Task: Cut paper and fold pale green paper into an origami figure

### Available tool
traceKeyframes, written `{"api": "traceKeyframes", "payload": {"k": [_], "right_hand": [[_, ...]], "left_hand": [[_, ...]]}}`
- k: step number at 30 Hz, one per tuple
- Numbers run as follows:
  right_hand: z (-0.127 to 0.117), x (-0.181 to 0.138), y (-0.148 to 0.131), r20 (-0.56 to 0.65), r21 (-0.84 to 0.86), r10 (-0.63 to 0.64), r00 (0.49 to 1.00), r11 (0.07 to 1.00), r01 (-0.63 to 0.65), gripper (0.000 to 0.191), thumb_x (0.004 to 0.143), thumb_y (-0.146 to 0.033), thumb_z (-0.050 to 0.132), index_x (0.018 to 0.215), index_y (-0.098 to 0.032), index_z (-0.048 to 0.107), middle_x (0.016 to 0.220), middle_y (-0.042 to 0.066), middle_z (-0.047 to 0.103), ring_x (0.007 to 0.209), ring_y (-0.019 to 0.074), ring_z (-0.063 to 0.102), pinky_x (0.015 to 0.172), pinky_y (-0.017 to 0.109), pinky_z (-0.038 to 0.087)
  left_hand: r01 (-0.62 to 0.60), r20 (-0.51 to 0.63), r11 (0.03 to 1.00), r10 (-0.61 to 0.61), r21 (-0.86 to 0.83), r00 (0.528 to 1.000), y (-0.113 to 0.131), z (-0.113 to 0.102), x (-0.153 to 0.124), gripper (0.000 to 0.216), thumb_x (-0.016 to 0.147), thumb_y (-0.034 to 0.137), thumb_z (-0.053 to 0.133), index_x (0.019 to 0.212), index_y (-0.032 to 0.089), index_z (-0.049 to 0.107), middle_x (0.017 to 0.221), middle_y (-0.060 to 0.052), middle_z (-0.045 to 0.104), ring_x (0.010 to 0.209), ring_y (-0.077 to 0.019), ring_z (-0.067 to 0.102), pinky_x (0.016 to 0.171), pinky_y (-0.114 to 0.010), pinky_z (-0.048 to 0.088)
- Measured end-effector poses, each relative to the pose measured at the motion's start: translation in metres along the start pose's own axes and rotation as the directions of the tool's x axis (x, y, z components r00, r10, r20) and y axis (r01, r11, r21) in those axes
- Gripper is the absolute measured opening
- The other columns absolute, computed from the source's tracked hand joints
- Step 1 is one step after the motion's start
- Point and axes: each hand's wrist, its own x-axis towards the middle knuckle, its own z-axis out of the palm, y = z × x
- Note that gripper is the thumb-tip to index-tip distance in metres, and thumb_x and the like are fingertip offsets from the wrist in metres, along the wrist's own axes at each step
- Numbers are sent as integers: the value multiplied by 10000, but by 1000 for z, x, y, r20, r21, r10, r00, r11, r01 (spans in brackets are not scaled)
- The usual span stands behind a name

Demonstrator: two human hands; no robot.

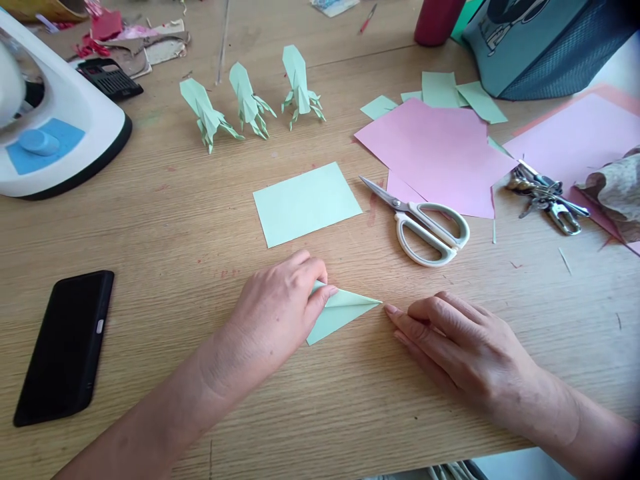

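My left hand is closed on a folded piece of light green paper, its thumb and finger pinching the wide end. The paper lies on the table and narrows to a sharp point on the right. Right at that point are the fingertips of my right hand, whose fingers are curled together. Whether they touch the tip I cannot tell. A flat green paper rectangle lies just beyond my left hand. Scissors with white handles rest beyond my right hand, blades partly apart.
Three folded green paper figures stand farther back. Pink sheets, green paper pieces and keys lie at the right, near a blue bag. A black phone and a white appliance occupy the left.
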Motion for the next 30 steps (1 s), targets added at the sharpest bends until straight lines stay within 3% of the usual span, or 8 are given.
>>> {"api": "traceKeyframes", "payload": {"k": [8,16,25,30], "right_hand": [[3,1,-1,38,-10,-44,998,999,45,361,973,-161,501,1325,-100,557,902,96,623,742,186,568,623,329,487],[4,14,-5,5,-62,-25,1000,998,25,291,993,-199,470,1196,-82,642,817,78,612,693,174,562,594,316,497],[5,14,-4,9,-53,-12,1000,999,12,294,1001,-215,459,1216,-109,630,823,64,611,705,168,572,590,308,486],[5,15,-4,23,-84,-22,999,996,24,295,1012,-204,415,1178,-101,636,809,69,618,676,165,562,578,309,481]], "left_hand": [[-2,-9,1000,3,18,1000,4,0,2,141,938,224,540,804,186,567,878,-5,615,719,-150,579,602,-282,371],[-3,-15,999,4,33,1000,2,2,2,150,946,229,527,810,184,571,890,-9,623,711,-148,576,596,-285,359],[4,-20,1000,-4,21,1000,3,2,3,152,941,214,513,802,186,567,886,-10,622,724,-150,580,609,-284,373],[27,8,997,-27,-72,1000,-1,-3,3,155,933,236,539,786,192,564,875,-1,624,735,-154,578,629,-288,378]]}}
